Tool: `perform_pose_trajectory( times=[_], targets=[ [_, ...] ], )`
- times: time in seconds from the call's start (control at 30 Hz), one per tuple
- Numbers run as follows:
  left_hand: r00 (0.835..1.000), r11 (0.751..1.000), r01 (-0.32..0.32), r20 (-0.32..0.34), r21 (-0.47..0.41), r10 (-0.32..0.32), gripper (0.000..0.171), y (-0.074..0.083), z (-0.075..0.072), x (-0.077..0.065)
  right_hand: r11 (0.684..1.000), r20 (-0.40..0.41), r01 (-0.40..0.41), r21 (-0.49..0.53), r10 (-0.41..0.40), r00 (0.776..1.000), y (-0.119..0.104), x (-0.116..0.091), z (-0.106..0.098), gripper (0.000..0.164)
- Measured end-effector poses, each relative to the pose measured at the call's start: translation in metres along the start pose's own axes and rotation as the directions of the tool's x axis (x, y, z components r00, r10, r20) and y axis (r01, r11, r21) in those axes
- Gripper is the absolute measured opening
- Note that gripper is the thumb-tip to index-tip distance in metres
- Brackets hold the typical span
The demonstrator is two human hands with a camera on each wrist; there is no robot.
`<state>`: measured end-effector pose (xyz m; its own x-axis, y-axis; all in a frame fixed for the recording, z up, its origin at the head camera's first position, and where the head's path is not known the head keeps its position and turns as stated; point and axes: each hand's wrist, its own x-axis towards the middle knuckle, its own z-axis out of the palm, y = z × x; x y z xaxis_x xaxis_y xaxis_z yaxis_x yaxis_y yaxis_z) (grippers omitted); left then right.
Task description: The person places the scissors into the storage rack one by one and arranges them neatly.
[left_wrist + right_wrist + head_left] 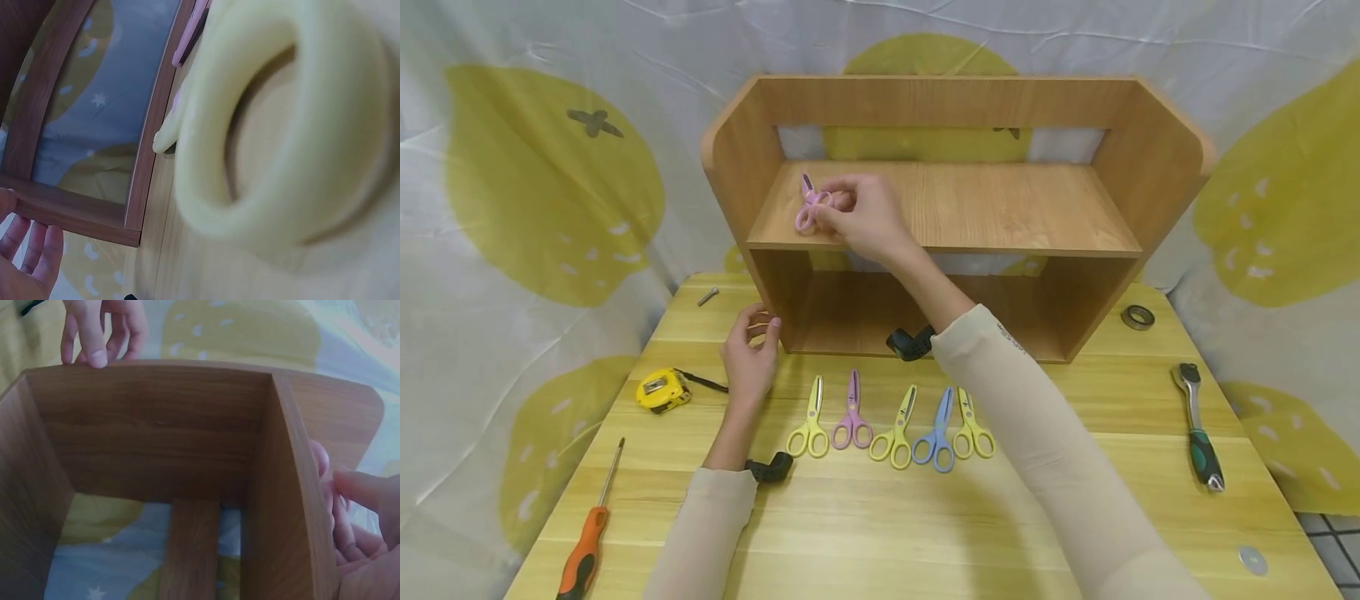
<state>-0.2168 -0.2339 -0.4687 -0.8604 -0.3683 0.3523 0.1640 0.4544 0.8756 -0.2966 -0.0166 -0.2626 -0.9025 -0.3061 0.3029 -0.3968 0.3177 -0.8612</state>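
Observation:
My right hand (pixel 872 218) pinches a pair of pink-purple scissors (pixel 810 200) by the handles, at the left end of the wooden shelf unit's (pixel 970 204) upper board. Their blades point toward the back. In the right wrist view, a pink handle loop (pixel 320 457) shows beside the fingers. My left hand (pixel 750 358) is at the unit's lower left side, thumb by the front edge and fingertips against the outer face of the side panel (pixel 150 394). A row of scissors lies in front of the unit: yellow scissors (pixel 813 421), purple scissors (pixel 853 408), blue scissors (pixel 941 429) and other yellow ones.
On the table's left are a bolt (pixel 707 297), a yellow tape measure (pixel 663 390) and an orange-handled screwdriver (pixel 592 525). To the right lie a black-and-metal ring (pixel 1138 317), a ratchet wrench (pixel 1199 433) and a flat metal disc (pixel 1252 560). A patterned curtain (pixel 685 50) hangs behind.

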Motion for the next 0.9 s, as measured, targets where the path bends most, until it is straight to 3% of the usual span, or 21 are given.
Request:
perform_pose_trajectory(
  times=[0.23, 0.47, 0.67, 0.9],
  targets=[
    [1.0, 1.0, -0.002, -0.003, 0.005, 0.002, 0.03, 0.004, 0.001, 0.0, 0.978, 0.069, 0.024, -0.207, -0.01, 0.998, -0.004, 0.004, 0.005, 0.035],
    [1.0, 1.0, -0.006, 0.001, 0.018, 0.006, 0.031, 0.004, 0.003, -0.001, 0.95, 0.076, -0.005, -0.312, 0.031, 0.997, -0.007, 0.004, 0.014, 0.032],
    [1.0, 1.0, -0.002, 0.005, 0.014, 0.002, 0.031, 0.003, 0.002, -0.002, 0.948, 0.08, -0.007, -0.318, 0.034, 0.996, -0.008, 0.002, 0.013, 0.038],
    [1.0, 1.0, 0.028, 0.009, 0.01, -0.028, 0.031, 0.0, -0.001, 0.0, 0.97, 0.073, 0.051, -0.238, -0.035, 0.997, -0.003, -0.013, 0.003, 0.046]
  ],
)
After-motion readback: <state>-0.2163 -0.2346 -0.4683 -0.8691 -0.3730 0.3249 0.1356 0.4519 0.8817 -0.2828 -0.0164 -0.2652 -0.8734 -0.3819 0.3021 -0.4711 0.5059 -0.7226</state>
